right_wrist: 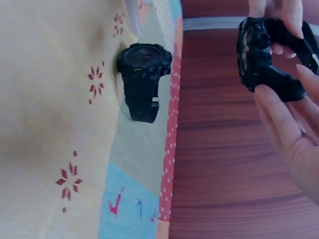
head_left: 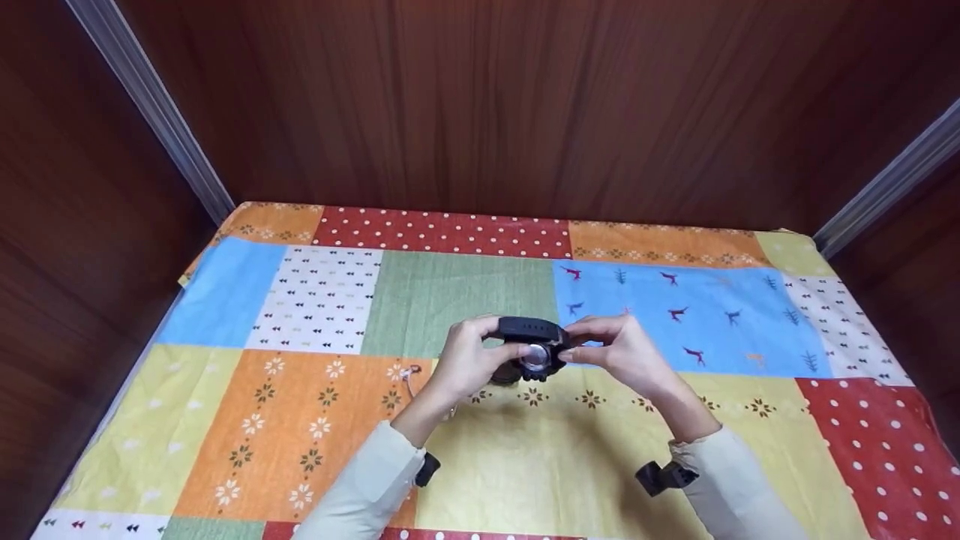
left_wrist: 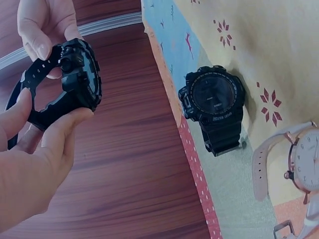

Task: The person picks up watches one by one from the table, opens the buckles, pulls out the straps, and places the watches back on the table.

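Note:
Both hands hold a black sport wristwatch (head_left: 534, 328) above the cloth, its strap looped and its back toward the head camera. My left hand (head_left: 469, 360) grips its left side, thumb against the inner side. On the right side, my right hand (head_left: 619, 351) pinches it between thumb and fingers. In the left wrist view, the strap holes show near the right hand's (left_wrist: 47, 22) fingertips. A second black sport watch (left_wrist: 214, 94) lies on the cloth below, mostly hidden in the head view. Beside it lies a watch with a pale strap and white dial (left_wrist: 306, 159), cut off by the frame.
A patchwork-patterned cloth (head_left: 487, 472) covers the table. Dark wood-grain panels (head_left: 480, 105) stand behind it and at both sides, with metal strips (head_left: 150, 97) at the corners. Black wrist cameras (head_left: 664, 478) sit at both sleeves.

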{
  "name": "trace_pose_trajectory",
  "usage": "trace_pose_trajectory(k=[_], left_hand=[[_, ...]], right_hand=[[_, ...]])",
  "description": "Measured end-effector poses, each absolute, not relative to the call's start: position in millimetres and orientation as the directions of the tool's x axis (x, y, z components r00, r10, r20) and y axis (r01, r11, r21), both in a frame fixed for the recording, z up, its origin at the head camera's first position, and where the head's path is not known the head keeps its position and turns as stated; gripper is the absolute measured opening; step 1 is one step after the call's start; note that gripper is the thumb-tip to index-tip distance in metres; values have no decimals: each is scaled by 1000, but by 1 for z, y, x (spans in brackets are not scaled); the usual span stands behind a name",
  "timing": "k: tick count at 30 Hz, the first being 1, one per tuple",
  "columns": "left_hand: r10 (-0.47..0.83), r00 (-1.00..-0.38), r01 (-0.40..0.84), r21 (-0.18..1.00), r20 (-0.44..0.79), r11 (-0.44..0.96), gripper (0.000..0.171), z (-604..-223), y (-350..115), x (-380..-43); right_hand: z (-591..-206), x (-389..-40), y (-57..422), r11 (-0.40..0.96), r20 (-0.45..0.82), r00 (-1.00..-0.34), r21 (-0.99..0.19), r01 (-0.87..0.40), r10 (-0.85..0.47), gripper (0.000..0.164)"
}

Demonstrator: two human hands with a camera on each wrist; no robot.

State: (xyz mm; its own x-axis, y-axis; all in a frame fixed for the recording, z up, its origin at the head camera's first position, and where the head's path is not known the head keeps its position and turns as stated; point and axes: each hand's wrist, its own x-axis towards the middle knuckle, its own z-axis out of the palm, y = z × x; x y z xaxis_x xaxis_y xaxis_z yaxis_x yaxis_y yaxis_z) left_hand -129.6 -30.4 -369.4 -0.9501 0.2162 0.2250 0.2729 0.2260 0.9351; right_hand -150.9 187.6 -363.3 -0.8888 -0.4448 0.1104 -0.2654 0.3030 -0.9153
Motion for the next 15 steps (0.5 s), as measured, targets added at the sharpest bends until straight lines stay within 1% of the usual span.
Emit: trace_pose_trajectory(k=[4, 9, 15], left_hand=[[219, -949, 280, 928, 228, 247, 22, -369, -30, -130], [226, -950, 277, 914, 214, 298, 23, -368, -28, -129], [224, -955, 271, 886, 197, 377, 27, -368, -25, -129]], right_hand=[[-361, -151, 184, 344, 113, -873, -889, -302, -474, 24], [-358, -150, 180, 383, 91, -879, -876, -294, -467, 26], [-359, -149, 177, 406, 132, -879, -848, -340, -459, 24]])
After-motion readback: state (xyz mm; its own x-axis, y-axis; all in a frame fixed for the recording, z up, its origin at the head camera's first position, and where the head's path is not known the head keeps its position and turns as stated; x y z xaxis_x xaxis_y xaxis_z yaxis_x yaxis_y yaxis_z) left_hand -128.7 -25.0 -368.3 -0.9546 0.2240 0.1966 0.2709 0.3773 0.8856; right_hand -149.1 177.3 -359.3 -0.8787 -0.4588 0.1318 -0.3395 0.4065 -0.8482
